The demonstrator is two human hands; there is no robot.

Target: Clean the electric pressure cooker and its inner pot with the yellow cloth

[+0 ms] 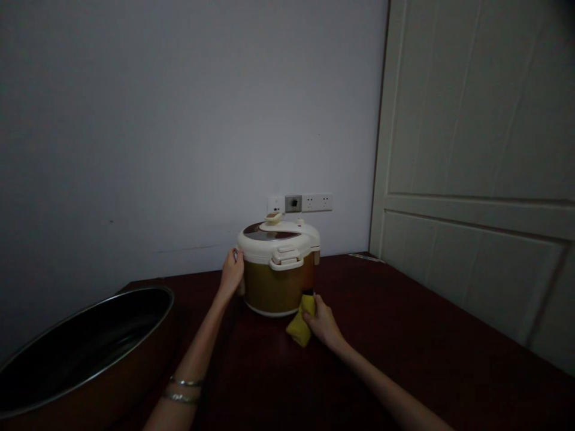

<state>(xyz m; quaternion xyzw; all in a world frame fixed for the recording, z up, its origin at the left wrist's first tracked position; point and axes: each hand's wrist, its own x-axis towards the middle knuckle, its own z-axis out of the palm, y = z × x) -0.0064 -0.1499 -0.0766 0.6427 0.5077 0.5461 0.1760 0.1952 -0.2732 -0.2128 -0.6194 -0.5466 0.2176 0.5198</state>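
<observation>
A white and olive-gold electric pressure cooker [274, 287] stands upright on a dark red table, its lid closed. My left hand [232, 272] is wrapped around the cooker's left side, near the rim; its fingertips are partly hidden there. Low at the cooker's front right, my right hand [322, 320] grips a yellow cloth [299, 329]. The cloth's upper part is close against the cooker's lower wall, and its loose end hangs toward the table. Whether the cloth presses on the wall is hard to tell in the dim light.
A large dark pan [85, 383] with a pale rim fills the lower left. Behind the cooker, wall sockets [317, 202] are set in the grey wall. A white panelled door [471, 239] borders the table [381, 335] on the right. A thin strip [366, 258] lies at the back.
</observation>
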